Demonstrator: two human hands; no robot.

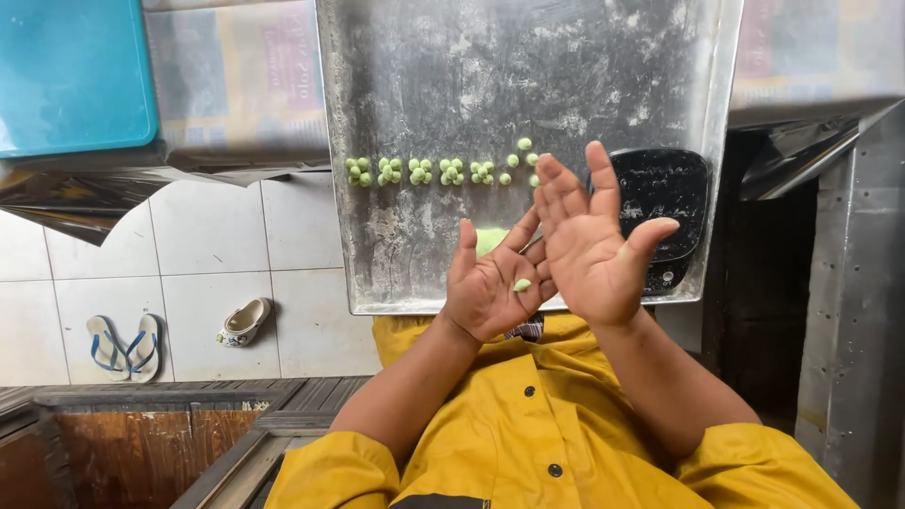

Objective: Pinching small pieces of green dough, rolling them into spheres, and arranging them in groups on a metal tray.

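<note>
My left hand (485, 287) is held palm up over the near edge of a floured metal tray (415, 57). A small green dough piece (521, 285) lies on its palm. My right hand (589, 240) is open with fingers spread, palm facing the left hand, close above the dough piece. On the tray, a row of small green dough balls (443, 172) sits in little clusters. A larger lump of green dough (488, 239) shows behind my left fingers. I wear a yellow buttoned shirt.
A black digital scale (665, 203) sits on the tray's right side. A blue bin lid (71, 75) is at upper left. On the tiled floor lie flip-flops (123, 347) and a clog (243, 322). A wooden frame (160, 434) is at lower left, a metal cabinet (853, 311) at right.
</note>
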